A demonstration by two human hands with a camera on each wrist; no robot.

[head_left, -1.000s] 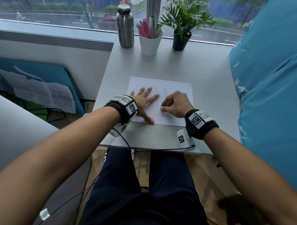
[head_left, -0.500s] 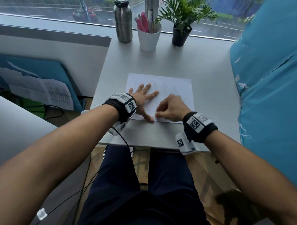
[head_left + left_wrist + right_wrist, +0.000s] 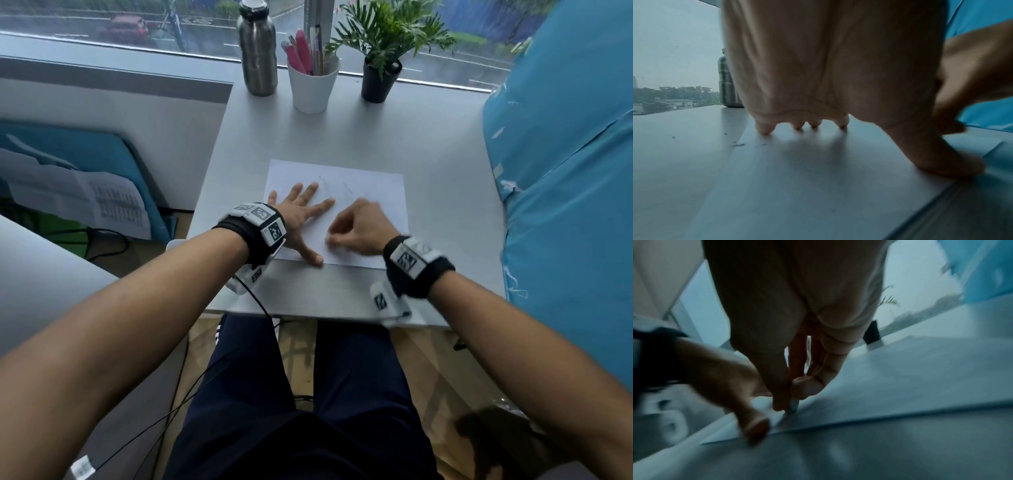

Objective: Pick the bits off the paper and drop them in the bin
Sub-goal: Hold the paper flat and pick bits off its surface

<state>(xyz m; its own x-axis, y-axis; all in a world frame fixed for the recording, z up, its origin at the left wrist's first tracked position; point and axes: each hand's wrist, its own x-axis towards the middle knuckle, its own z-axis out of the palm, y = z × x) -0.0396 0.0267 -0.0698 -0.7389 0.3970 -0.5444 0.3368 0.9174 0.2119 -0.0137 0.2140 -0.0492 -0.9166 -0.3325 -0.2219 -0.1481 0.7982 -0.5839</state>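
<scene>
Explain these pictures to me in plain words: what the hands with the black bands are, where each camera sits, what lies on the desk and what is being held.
No machine here: a person works with bare hands, wearing a camera on the head and one on each wrist band. The big picture looks down from the head; the two dim ones look along each hand. On the desk lies a white paper; behind it stand a steel bottle, a white cup of pens and a potted plant. The left hand presses flat on the paper. The right hand pinches something small near the paper's front edge; blur hides what. No bin shows.
</scene>
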